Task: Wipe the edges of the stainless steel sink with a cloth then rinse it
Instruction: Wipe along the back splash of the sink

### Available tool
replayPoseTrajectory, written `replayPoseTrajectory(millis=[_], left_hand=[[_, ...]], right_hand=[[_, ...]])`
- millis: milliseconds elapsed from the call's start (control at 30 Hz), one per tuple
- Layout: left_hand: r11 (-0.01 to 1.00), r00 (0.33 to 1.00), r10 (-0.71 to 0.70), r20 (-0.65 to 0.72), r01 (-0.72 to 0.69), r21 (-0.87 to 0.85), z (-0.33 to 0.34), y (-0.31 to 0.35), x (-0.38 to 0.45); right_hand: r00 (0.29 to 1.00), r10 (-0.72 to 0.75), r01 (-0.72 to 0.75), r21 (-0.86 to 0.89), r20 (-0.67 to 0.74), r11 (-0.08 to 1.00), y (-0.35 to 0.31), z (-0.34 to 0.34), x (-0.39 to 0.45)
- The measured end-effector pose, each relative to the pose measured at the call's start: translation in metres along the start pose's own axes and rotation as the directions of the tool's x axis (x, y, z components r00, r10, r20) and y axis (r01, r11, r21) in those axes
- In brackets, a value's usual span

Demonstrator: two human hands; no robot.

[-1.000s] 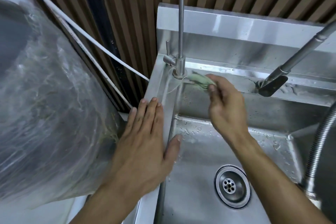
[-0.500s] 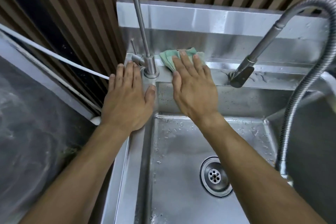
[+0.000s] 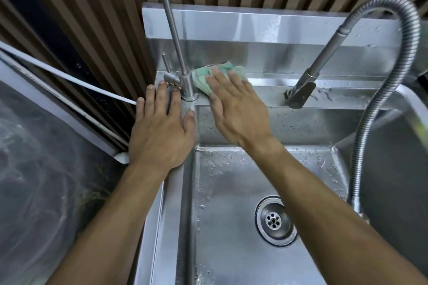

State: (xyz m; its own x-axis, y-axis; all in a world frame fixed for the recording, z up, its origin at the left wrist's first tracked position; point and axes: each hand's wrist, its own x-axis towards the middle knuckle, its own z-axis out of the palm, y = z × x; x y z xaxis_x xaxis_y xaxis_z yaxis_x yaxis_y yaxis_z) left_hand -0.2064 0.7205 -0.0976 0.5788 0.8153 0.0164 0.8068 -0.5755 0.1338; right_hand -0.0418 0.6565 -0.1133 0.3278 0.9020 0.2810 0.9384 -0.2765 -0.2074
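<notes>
- Seen from the head camera, a person's right hand (image 3: 236, 109) lies flat, fingers extended, pressing a green cloth (image 3: 208, 76) onto the back ledge of a stainless steel sink (image 3: 335, 99).
- Cloth sits bunched just right of a slim gooseneck tap (image 3: 187, 87), touching its base and the foot of the splashback (image 3: 254, 28).
- Left hand (image 3: 162, 132) rests open, palm down, on the sink's back-left corner rim, fingertips beside the tap's base, holding nothing.
- Water droplets dot the basin around the round drain (image 3: 275, 221).
- At right, a pull-down sprayer head (image 3: 301, 93) on a coiled metal hose (image 3: 370, 109) points at the ledge.
- At left, a white cable (image 3: 69, 78) crosses brown slatted wall panels (image 3: 104, 18).
</notes>
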Motion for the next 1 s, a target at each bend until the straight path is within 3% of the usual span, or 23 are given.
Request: replayPoseTrajectory(millis=[67,167,300,433,533,667,800,1000], left_hand=[[1.0,1.0,0.007,0.01,-0.007,0.005,-0.001,-0.002,0.0],[1.0,1.0,0.009,0.015,-0.009,0.001,-0.002,-0.004,0.0],[1.0,1.0,0.0,0.001,0.0,-0.009,-0.002,-0.001,-0.001],[1.0,1.0,-0.008,-0.005,0.008,-0.008,0.001,0.001,-0.001],[1.0,1.0,-0.002,-0.006,0.002,-0.019,0.001,-0.001,0.0],[1.0,1.0,0.007,0.003,-0.007,-0.017,0.0,-0.003,0.0],[1.0,1.0,-0.009,0.0,0.009,-0.023,-0.001,-0.001,0.0],[1.0,1.0,-0.019,-0.005,0.019,-0.02,0.001,0.001,-0.001]], right_hand=[[0.991,0.128,-0.128,-0.009,-0.034,0.992,0.019,-0.005,-0.008],[0.912,0.392,-0.393,0.018,-0.116,0.919,0.022,-0.003,-0.015],[0.814,0.55,-0.543,0.095,-0.183,0.835,-0.014,0.006,-0.002],[0.938,0.311,-0.297,0.107,-0.153,0.949,-0.04,0.021,-0.001],[0.982,0.134,-0.131,0.03,-0.13,0.991,-0.012,0.017,-0.008],[0.972,0.189,-0.195,-0.03,-0.142,0.98,0.024,0.002,-0.025],[0.973,0.224,-0.222,-0.04,0.046,0.974,0.017,-0.006,-0.024],[0.981,0.071,-0.06,-0.064,0.183,0.996,-0.001,-0.018,-0.017]])
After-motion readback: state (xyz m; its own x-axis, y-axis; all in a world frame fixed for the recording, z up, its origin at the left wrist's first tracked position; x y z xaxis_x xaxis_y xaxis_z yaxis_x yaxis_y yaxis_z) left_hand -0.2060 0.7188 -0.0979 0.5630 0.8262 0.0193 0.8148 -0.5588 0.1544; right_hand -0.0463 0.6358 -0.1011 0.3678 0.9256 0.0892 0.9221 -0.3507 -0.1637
